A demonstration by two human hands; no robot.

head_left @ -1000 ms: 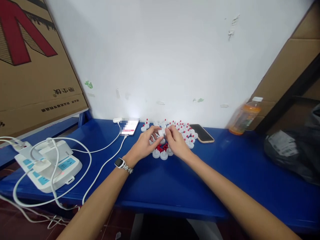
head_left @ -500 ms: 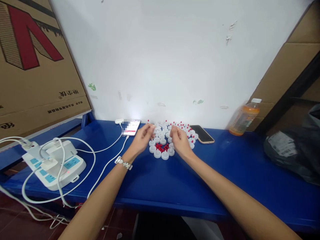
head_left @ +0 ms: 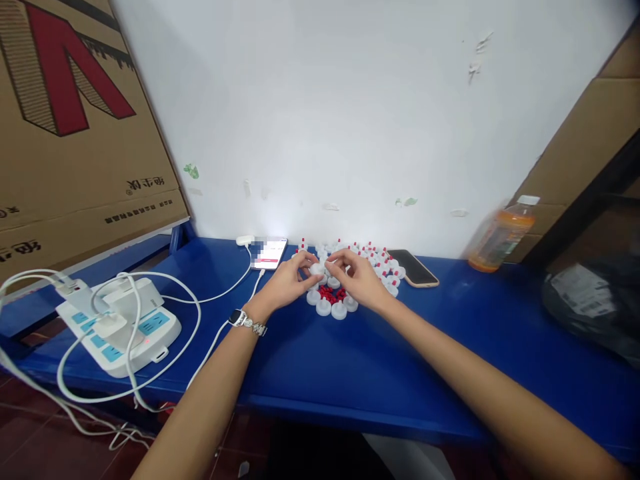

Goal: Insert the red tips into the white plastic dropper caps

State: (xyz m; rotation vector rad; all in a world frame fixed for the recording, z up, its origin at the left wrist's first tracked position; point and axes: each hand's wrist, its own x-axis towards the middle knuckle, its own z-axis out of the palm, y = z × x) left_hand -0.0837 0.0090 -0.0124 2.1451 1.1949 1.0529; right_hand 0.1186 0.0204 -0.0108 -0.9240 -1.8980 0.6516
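Both hands meet over a cluster of small white plastic caps (head_left: 350,267) on the blue tabletop (head_left: 350,360). The left hand (head_left: 287,283) pinches one round white cap (head_left: 317,269) in its fingers; the right hand (head_left: 359,280) has its fingers curled just beside that cap, and I cannot tell whether they grip anything. The caps are too many and too small to count; some carry red tips. A little heap of loose red pieces (head_left: 330,294) lies between the hands. Two phones rest by the wall: one lit (head_left: 270,253), one dark (head_left: 414,268). One orange bottle (head_left: 501,234) stands to the right. The cardboard box (head_left: 75,133) bears Chinese print, too blurred to read.
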